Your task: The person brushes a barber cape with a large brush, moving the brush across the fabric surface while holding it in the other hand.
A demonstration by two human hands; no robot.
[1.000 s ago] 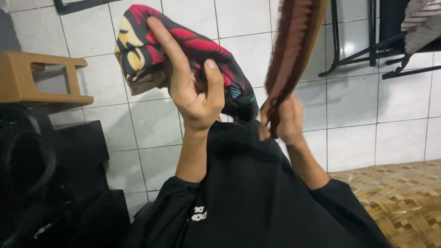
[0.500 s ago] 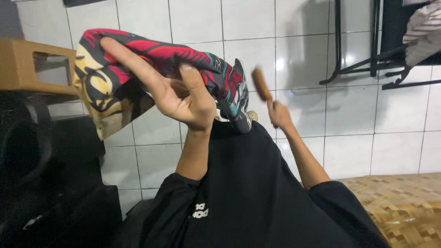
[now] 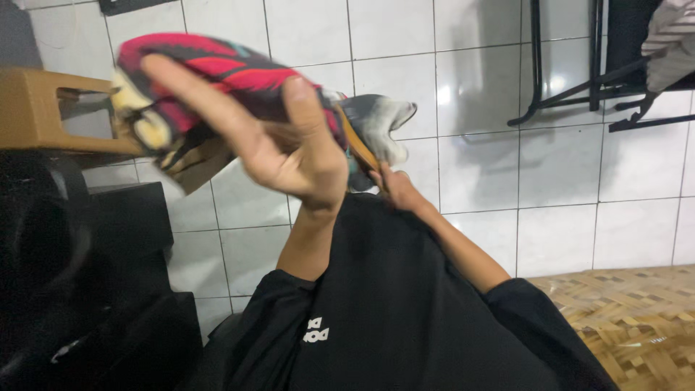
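Observation:
My left hand (image 3: pixel 289 156) grips a sports shoe (image 3: pixel 217 76) patterned in red and black, with a cream sole and a grey-white end (image 3: pixel 384 119), and holds it up in front of me. My right hand (image 3: pixel 402 190) sits just behind the shoe's grey end, shut on a brown wooden brush (image 3: pixel 358 145). The brush lies against the shoe and is mostly hidden by it. A black cloth (image 3: pixel 391 311) covers both forearms and my lap.
White tiles (image 3: pixel 478 87) fill the background. A brown wooden box-like stand (image 3: pixel 43 108) is at the left above dark bulky objects (image 3: pixel 72 275). A black metal frame (image 3: pixel 579 87) is at the top right and a woven mat (image 3: pixel 630 318) at the bottom right.
The brush has come down from a raised position to rest against the shoe. My left hand has turned the shoe and shifted it to the left.

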